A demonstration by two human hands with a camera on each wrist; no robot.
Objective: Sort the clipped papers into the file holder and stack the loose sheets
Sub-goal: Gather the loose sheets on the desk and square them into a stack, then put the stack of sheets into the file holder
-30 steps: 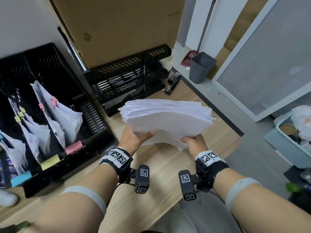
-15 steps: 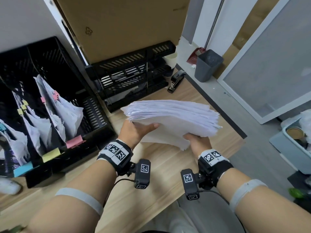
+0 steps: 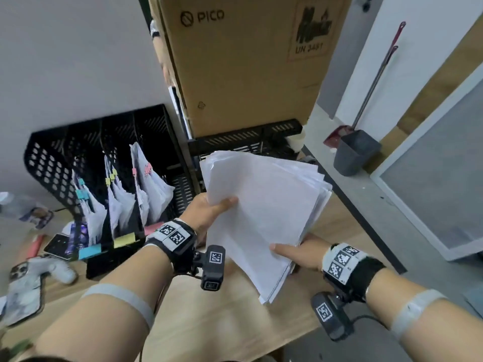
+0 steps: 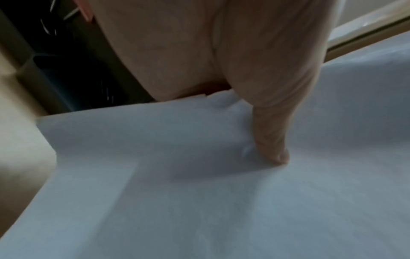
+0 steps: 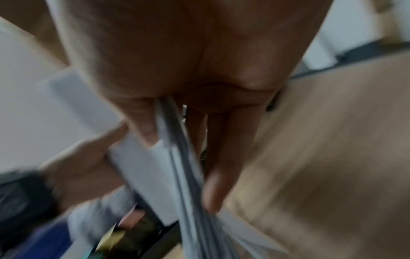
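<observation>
Wooden desk (image 3: 222, 322) against a white wall: the stack of loose sheets (image 3: 264, 212), held flat a second ago, now stands tilted up on edge above the desk.
The left hand (image 3: 209, 209) grips its far-left edge, the right hand (image 3: 300, 253) its near-right edge; the black file holder (image 3: 65, 158) with clipped papers (image 3: 149, 189) stands left; the cardboard box (image 3: 243, 64) behind reads "PICO" and "UN 3481".
</observation>
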